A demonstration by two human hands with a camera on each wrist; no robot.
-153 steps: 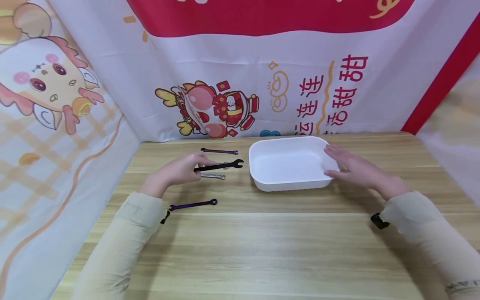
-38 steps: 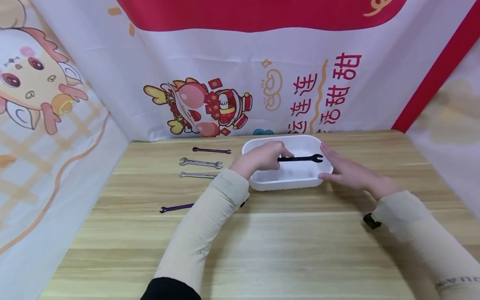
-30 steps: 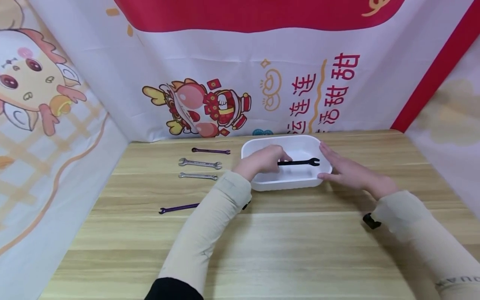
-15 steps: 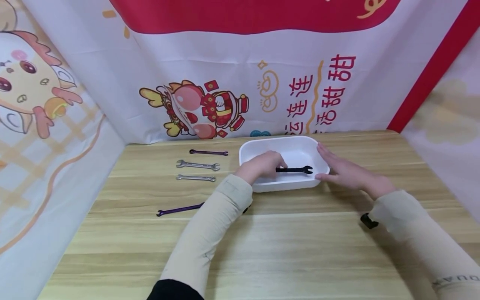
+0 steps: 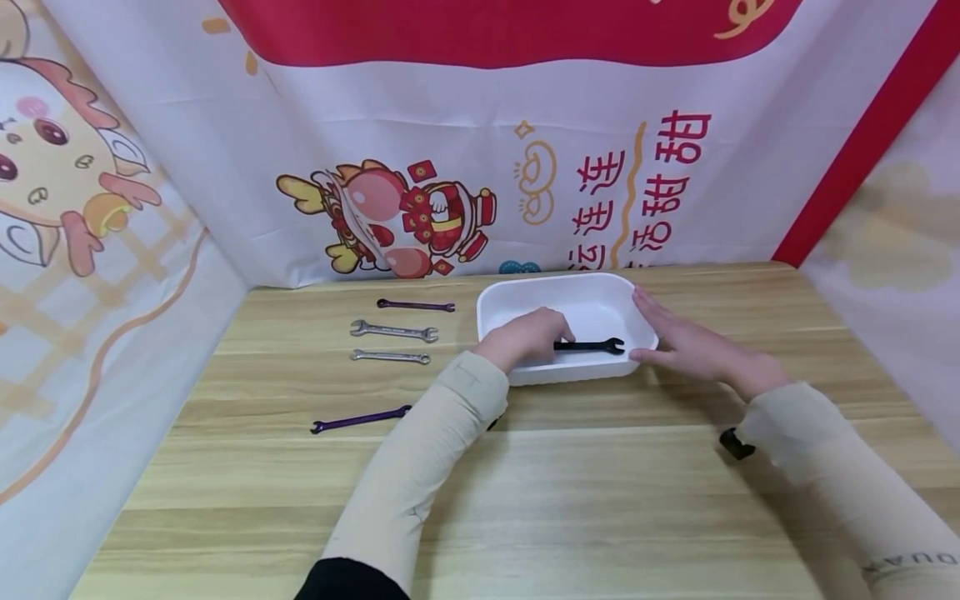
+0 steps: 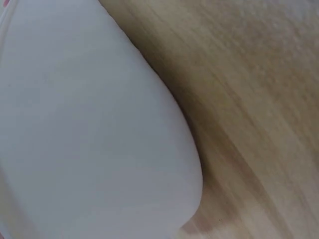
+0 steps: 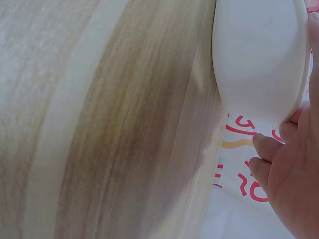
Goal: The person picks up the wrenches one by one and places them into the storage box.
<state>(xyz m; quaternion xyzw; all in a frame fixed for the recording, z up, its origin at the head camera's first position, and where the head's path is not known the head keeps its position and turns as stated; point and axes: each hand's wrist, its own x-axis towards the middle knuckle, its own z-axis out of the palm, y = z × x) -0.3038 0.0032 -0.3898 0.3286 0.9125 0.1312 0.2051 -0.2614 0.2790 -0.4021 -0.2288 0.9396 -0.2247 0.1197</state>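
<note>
Fingers (image 5: 563, 327) of a person's left hand (image 5: 527, 335) pinch one end of a black wrench (image 5: 596, 346) inside a white tray (image 5: 596, 305), seen from the head camera. The wrench's open jaw points right, close to the tray's near wall; whether it touches the tray floor cannot be told. At the tray's right end, the right hand (image 5: 693, 343) rests with straight fingers, its thumb spread well apart from them around the corner. Left of the tray, on a wood-grain table (image 5: 600, 500), lie a short purple wrench (image 5: 416, 306), a larger silver wrench (image 5: 393, 332), a smaller silver wrench (image 5: 390, 357) and, nearest the viewer, a long purple wrench (image 5: 360, 420), its right end beside the left sleeve (image 5: 420, 458). A printed cloth (image 5: 450, 100) hangs behind.

From the left wrist, the tray's pale outer wall fills one side, above the table; the fingers' state cannot be told here.

From the right wrist, the right hand's fingers touch the tray at its rim, the printed cloth visible beyond.
</note>
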